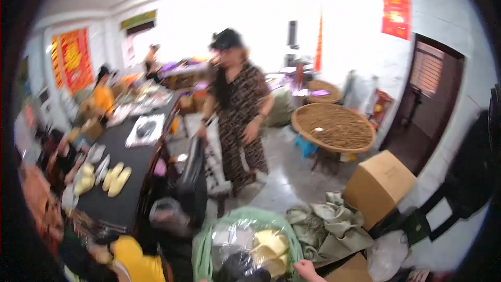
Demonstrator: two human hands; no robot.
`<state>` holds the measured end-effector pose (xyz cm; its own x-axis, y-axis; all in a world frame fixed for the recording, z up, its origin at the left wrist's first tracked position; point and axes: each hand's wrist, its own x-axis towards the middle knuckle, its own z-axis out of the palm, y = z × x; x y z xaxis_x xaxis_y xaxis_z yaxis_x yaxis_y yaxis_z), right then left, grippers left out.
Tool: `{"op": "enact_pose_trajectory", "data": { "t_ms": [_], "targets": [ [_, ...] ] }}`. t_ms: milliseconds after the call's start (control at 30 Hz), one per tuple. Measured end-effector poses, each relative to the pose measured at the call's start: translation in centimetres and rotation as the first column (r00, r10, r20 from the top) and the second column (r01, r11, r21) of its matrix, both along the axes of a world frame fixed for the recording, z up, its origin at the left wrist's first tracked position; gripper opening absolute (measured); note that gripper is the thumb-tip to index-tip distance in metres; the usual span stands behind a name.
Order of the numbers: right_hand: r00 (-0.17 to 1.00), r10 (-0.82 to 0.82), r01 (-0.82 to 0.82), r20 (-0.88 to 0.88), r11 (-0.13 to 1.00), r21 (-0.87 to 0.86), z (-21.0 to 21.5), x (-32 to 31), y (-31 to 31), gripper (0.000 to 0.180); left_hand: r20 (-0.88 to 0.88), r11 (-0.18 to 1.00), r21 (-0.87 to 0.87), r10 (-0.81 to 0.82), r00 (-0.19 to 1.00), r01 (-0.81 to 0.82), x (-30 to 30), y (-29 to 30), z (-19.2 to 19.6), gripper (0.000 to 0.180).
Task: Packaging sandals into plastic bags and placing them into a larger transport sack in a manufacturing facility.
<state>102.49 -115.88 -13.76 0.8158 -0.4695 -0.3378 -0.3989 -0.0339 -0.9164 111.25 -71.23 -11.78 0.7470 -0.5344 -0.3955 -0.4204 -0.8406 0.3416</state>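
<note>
At the lower edge is a wide-mouthed green plastic sack (202, 248), its rim rolled outward. Inside it lie clear plastic packs with grey items (229, 240), pale yellow items (270, 245) that look like slippers, and black items (240, 267). My right hand (307, 269) is closed at the sack's right rim and appears to grip it. I cannot see my left hand.
A person in a patterned dress (237, 104) stands ahead by a black chair (192, 183). A long dark table (117, 198) at left holds yellow slippers (116, 178); people sit along it. At right are crumpled grey-green sacking (331, 230), a cardboard box (381, 188) and a round woven tray (334, 128).
</note>
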Motion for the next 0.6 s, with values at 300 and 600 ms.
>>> {"op": "enact_pose_trajectory", "data": {
  "t_ms": [300,600],
  "targets": [
    [0.991,0.132,-0.132,0.007,0.99,0.041,2.4,-0.9,0.0,0.023,-0.127,0.662,0.23,0.747,0.652,-0.713,-2.1,-0.7,0.2,0.033],
    [0.995,0.086,-0.08,0.054,0.991,-0.109,7.3,-4.7,-0.4,0.013,-0.251,0.605,0.055,0.779,0.575,-0.795,-8.4,1.6,4.8,0.03]
  ]
}}
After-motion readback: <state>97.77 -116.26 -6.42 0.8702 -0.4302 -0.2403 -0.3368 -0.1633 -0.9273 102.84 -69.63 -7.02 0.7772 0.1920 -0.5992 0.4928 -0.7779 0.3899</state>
